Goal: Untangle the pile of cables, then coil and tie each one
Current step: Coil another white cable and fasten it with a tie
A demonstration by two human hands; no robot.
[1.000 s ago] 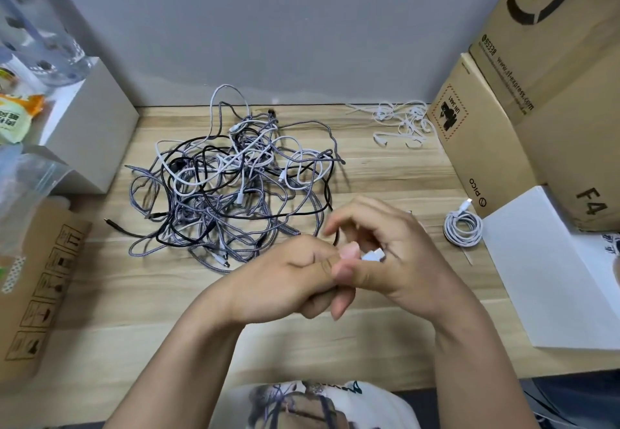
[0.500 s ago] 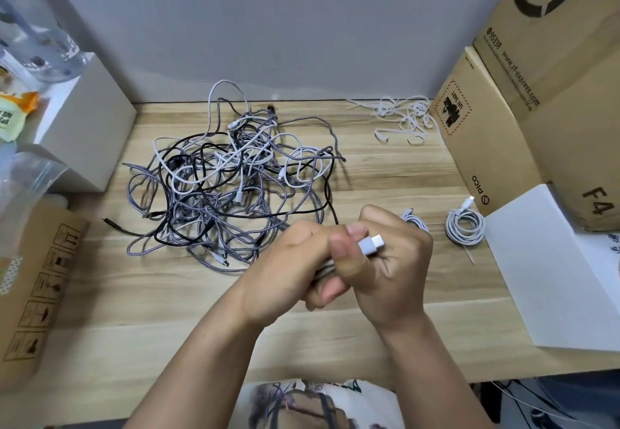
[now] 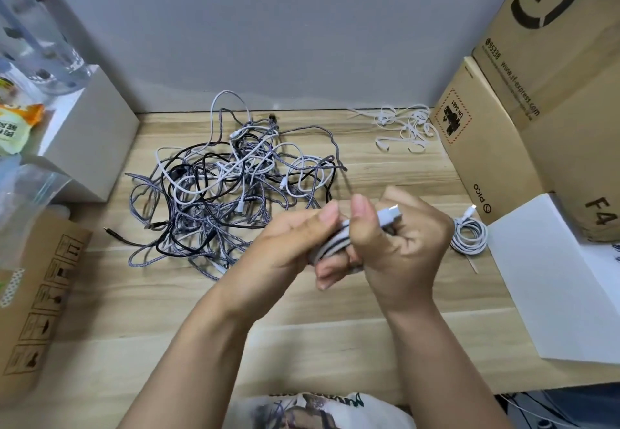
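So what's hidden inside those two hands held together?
A coiled grey cable shows between the left hand and right hand, its USB plug poking out by the right thumb. The rest of the coil, and any tie, is covered by fingers.

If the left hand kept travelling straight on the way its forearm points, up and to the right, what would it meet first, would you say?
The left hand already touches the right hand, both gripping the coiled cable, so that comes first. Beyond it probably lies the tied white coil, though depth is unclear.
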